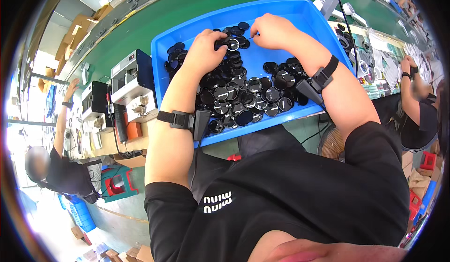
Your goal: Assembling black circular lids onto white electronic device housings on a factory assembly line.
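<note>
Left hand (204, 53): above the upper left part of the tray; thumb and fingers bent around dark pieces; whether they grip one, cannot tell
Right hand (276, 32): over the upper middle of the tray; fingers curled in toward the thumb; whether a piece is pinched there, cannot tell
Black round discs (221, 93): heaped inside the tray, mainly at the left and along the near side; several with a pale line
Blue plastic tray (304, 25): in front of the person, beside the green tabletop (206, 7)
Grey bench machine (133, 77): just left of the tray
</note>
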`<action>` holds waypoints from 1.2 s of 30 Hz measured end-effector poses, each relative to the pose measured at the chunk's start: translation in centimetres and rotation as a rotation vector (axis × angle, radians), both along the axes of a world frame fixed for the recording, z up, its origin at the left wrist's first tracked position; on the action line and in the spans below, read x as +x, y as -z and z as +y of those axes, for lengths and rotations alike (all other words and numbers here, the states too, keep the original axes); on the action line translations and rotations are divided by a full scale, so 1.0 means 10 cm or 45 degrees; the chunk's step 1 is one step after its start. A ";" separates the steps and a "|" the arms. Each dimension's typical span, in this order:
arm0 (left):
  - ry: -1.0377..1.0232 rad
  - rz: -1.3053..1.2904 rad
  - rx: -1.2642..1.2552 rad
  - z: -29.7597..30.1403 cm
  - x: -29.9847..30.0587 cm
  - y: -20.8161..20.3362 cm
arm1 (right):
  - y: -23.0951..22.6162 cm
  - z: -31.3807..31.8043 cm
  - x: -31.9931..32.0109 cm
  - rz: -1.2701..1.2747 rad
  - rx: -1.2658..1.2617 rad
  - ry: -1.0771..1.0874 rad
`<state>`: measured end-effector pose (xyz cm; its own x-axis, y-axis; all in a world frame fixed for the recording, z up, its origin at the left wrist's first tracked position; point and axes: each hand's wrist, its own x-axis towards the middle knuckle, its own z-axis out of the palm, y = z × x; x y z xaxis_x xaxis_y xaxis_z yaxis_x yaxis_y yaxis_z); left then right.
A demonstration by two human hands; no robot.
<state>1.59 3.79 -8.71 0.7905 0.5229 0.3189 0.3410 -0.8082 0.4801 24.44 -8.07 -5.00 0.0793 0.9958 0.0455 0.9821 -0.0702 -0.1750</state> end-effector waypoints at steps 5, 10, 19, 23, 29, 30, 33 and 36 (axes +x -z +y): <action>-0.009 0.065 0.150 -0.03 0.07 0.16 | -0.04 -0.01 -0.03 0.011 0.111 -0.038; -0.213 0.133 0.122 -0.12 0.21 0.24 | -0.08 -0.03 -0.12 0.110 0.062 -0.090; -0.267 0.081 0.306 -0.14 0.23 0.27 | -0.12 -0.04 -0.17 0.119 0.117 -0.122; -0.327 -0.361 -0.169 -0.15 0.29 0.12 | -0.18 -0.06 -0.15 0.415 0.279 -0.158; 0.021 -0.948 -1.124 -0.23 0.21 -0.23 | -0.26 -0.11 -0.22 0.784 0.587 -0.135; 0.043 -0.982 -1.122 -0.24 0.20 -0.28 | -0.26 -0.12 -0.24 0.769 0.580 -0.130; 0.079 -0.996 -1.185 -0.27 0.18 -0.36 | -0.28 -0.11 -0.28 0.780 0.772 -0.185; 0.087 -0.986 -1.190 -0.30 0.19 -0.37 | -0.32 -0.14 -0.27 0.692 0.724 -0.228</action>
<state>3.44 0.74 -5.04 0.5927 0.7684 0.2414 -0.3243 -0.0466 0.9448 21.69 -9.45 -1.82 0.0773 0.8313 0.5504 0.7372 0.3240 -0.5929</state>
